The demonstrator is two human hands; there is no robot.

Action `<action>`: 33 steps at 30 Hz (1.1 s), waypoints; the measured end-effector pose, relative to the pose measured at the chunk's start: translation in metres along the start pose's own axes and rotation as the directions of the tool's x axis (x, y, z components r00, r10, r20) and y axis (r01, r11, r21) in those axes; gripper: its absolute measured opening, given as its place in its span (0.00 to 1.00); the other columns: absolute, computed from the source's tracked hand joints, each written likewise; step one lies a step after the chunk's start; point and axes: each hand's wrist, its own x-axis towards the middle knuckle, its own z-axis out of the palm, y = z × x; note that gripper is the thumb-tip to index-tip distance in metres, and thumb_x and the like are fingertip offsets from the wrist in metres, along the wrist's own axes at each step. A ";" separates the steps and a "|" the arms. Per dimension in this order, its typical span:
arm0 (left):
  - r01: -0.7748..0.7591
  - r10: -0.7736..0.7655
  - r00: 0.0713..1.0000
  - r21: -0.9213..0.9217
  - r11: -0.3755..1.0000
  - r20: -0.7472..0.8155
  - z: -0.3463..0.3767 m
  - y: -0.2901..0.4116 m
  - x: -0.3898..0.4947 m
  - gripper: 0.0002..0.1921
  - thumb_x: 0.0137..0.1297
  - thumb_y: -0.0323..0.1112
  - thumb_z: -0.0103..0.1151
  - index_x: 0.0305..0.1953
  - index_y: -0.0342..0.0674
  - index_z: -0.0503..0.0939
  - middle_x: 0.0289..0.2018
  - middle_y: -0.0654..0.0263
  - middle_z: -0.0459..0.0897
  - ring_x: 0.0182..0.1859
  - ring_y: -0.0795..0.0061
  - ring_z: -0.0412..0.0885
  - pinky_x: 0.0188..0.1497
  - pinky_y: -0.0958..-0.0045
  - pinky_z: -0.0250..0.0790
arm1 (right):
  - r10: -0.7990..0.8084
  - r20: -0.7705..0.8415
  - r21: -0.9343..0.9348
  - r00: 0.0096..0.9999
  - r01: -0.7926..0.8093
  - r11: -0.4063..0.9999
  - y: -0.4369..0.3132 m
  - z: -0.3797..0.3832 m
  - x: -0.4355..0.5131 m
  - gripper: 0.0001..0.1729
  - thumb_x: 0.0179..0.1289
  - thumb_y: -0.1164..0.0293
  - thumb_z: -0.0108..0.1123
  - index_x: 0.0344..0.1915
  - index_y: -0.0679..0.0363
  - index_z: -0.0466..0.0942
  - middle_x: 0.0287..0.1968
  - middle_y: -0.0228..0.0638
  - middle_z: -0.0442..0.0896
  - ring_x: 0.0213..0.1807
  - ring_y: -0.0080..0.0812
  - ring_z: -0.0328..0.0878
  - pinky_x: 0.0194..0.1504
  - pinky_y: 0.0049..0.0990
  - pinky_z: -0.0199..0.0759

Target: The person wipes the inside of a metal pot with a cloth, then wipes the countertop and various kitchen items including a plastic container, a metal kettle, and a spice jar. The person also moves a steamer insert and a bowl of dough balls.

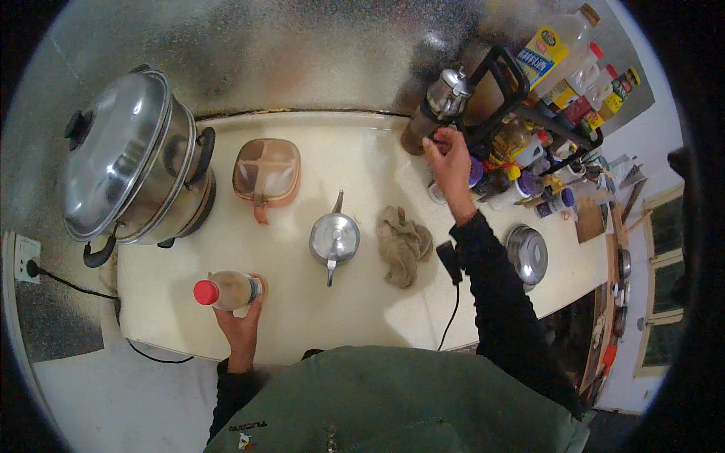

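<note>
My left hand (241, 328) grips a clear plastic bottle (229, 287) with a red cap near the front left of the cream table (340, 317). My right hand (453, 170) reaches to the back right, fingers curled, beside a brown cylindrical container (416, 133). Whether anything is between those fingers is unclear. A small shiny metal pot (453, 90) with a lid appears just above that container. Between my hands, a small lidded metal pot (334, 238) with a spout or handle sits on the table. Right of it lies a crumpled brown cloth (403, 246).
A large lidded steel steamer pot (127, 164) fills the left side, near a pinkish compartmented seasoning box (267, 170). A black rack (504, 85) with many bottles crowds the back right. An upturned metal bowl (528, 255) and a black plug with cord (450, 263) lie near my right forearm.
</note>
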 end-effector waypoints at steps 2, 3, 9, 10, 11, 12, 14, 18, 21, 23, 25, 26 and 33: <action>0.015 -0.015 1.000 -0.019 1.000 0.001 -0.001 -0.004 -0.001 0.50 0.49 0.27 0.73 0.70 0.31 0.50 0.65 0.54 0.61 0.66 0.64 0.63 0.69 0.63 0.55 | 0.176 0.058 0.114 0.983 -0.181 0.977 0.015 0.011 0.008 0.30 0.58 0.65 0.69 0.53 0.74 0.69 0.45 0.47 0.80 0.42 0.31 0.79 0.42 0.28 0.75; 0.023 -0.023 1.000 -0.015 1.000 -0.003 -0.001 -0.005 -0.002 0.50 0.50 0.27 0.73 0.70 0.31 0.50 0.65 0.54 0.61 0.66 0.64 0.63 0.69 0.63 0.55 | 0.289 0.093 0.173 0.953 -0.301 0.938 0.023 0.017 0.009 0.34 0.57 0.64 0.70 0.55 0.76 0.67 0.46 0.48 0.79 0.43 0.32 0.79 0.43 0.28 0.75; -0.016 0.017 0.999 0.032 0.999 -0.029 0.000 -0.007 -0.003 0.39 0.51 0.26 0.72 0.63 0.35 0.62 0.58 0.58 0.69 0.60 0.65 0.70 0.64 0.61 0.63 | 0.305 0.238 -0.036 0.922 -0.305 0.952 0.048 0.044 -0.016 0.33 0.55 0.59 0.71 0.49 0.74 0.71 0.44 0.45 0.80 0.45 0.31 0.79 0.47 0.26 0.73; -0.009 0.009 1.000 0.049 0.999 -0.013 0.000 -0.007 -0.003 0.39 0.51 0.26 0.72 0.63 0.35 0.61 0.58 0.58 0.69 0.60 0.65 0.70 0.64 0.61 0.63 | 0.326 0.255 -0.127 0.910 -0.303 0.945 0.048 0.043 -0.023 0.30 0.55 0.59 0.71 0.46 0.73 0.71 0.43 0.43 0.80 0.44 0.31 0.79 0.47 0.26 0.73; 0.006 -0.006 1.000 0.021 1.000 0.009 -0.001 -0.008 -0.003 0.41 0.51 0.26 0.72 0.65 0.34 0.59 0.60 0.57 0.68 0.61 0.64 0.69 0.65 0.62 0.62 | 0.342 0.261 -0.205 0.903 -0.294 0.934 0.048 0.040 -0.032 0.28 0.55 0.60 0.71 0.44 0.72 0.72 0.42 0.41 0.81 0.44 0.31 0.79 0.47 0.26 0.73; 0.016 -0.016 0.999 -0.005 1.000 0.031 0.000 -0.009 -0.003 0.43 0.51 0.26 0.72 0.66 0.33 0.57 0.61 0.56 0.66 0.62 0.64 0.68 0.65 0.62 0.62 | 0.211 0.102 0.011 0.972 -0.213 0.977 0.046 0.039 -0.049 0.25 0.51 0.59 0.71 0.40 0.67 0.74 0.37 0.43 0.80 0.41 0.41 0.80 0.44 0.33 0.72; 0.048 -0.042 0.995 -0.064 0.997 0.092 0.000 -0.011 -0.004 0.43 0.51 0.25 0.71 0.67 0.32 0.56 0.62 0.55 0.66 0.62 0.64 0.69 0.65 0.63 0.62 | 0.252 0.066 -0.022 0.965 -0.251 0.968 0.049 0.022 -0.078 0.26 0.53 0.61 0.72 0.42 0.69 0.73 0.37 0.41 0.79 0.41 0.35 0.79 0.45 0.30 0.73; 0.074 -0.064 0.990 -0.076 0.994 0.125 0.003 -0.015 -0.007 0.36 0.52 0.24 0.71 0.62 0.32 0.63 0.57 0.56 0.71 0.58 0.65 0.73 0.62 0.63 0.66 | 0.398 -0.061 -0.125 0.916 -0.402 0.907 0.076 -0.014 -0.111 0.33 0.50 0.59 0.74 0.48 0.69 0.70 0.43 0.43 0.78 0.44 0.35 0.78 0.47 0.31 0.73; 0.053 -0.048 0.996 -0.055 0.997 0.077 0.005 -0.020 -0.009 0.35 0.52 0.24 0.70 0.61 0.32 0.64 0.56 0.56 0.72 0.57 0.65 0.73 0.62 0.63 0.67 | 0.428 -0.104 -0.023 0.898 -0.432 0.901 0.107 -0.021 -0.116 0.38 0.48 0.57 0.75 0.51 0.69 0.68 0.46 0.45 0.77 0.47 0.35 0.76 0.48 0.32 0.71; 0.076 -0.071 0.996 -0.086 0.993 0.062 0.005 -0.025 -0.010 0.35 0.52 0.23 0.70 0.61 0.32 0.64 0.56 0.56 0.72 0.57 0.65 0.74 0.62 0.63 0.67 | 0.415 -0.100 0.060 0.904 -0.411 0.910 0.126 -0.014 -0.115 0.40 0.47 0.56 0.76 0.51 0.70 0.67 0.47 0.46 0.76 0.49 0.34 0.75 0.48 0.32 0.71; 0.122 -0.114 0.992 -0.159 0.980 0.057 0.006 -0.032 -0.010 0.35 0.52 0.22 0.70 0.61 0.32 0.64 0.57 0.56 0.72 0.57 0.65 0.74 0.62 0.63 0.67 | 0.376 -0.103 0.087 0.921 -0.368 0.926 0.140 -0.003 -0.109 0.40 0.45 0.55 0.77 0.49 0.70 0.68 0.46 0.47 0.76 0.50 0.35 0.75 0.49 0.33 0.71; 0.114 -0.109 0.993 -0.158 0.981 0.044 0.007 -0.036 -0.010 0.35 0.51 0.22 0.70 0.61 0.32 0.64 0.57 0.57 0.72 0.58 0.65 0.73 0.62 0.63 0.67 | 0.397 -0.094 0.150 0.913 -0.382 0.912 0.144 0.002 -0.105 0.40 0.45 0.55 0.77 0.49 0.70 0.68 0.46 0.48 0.76 0.50 0.37 0.75 0.50 0.35 0.70; 0.121 -0.125 0.992 -0.352 0.928 0.010 0.013 -0.052 -0.010 0.35 0.52 0.20 0.68 0.62 0.33 0.63 0.58 0.57 0.71 0.59 0.65 0.72 0.64 0.62 0.65 | 0.507 -0.386 0.027 0.771 -0.540 0.841 0.107 0.033 -0.089 0.43 0.39 0.55 0.79 0.50 0.71 0.69 0.49 0.50 0.76 0.53 0.45 0.75 0.52 0.42 0.70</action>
